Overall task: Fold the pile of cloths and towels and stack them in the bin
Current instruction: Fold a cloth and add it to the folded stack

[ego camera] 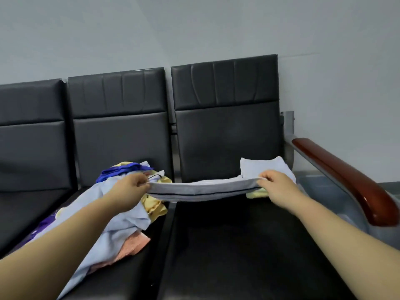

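Grey towel [201,190], folded, held level above a black seat [238,245]; left hand [132,184] and right hand [273,180] each pinch an end. Pile [121,213] lies left.

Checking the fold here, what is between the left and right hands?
In the head view, a folded grey towel spans from the left hand to the right hand, each pinching an end.

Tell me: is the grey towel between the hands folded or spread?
Folded. The towel is a narrow strip with stacked layers along its edge, pinched by left hand and right hand.
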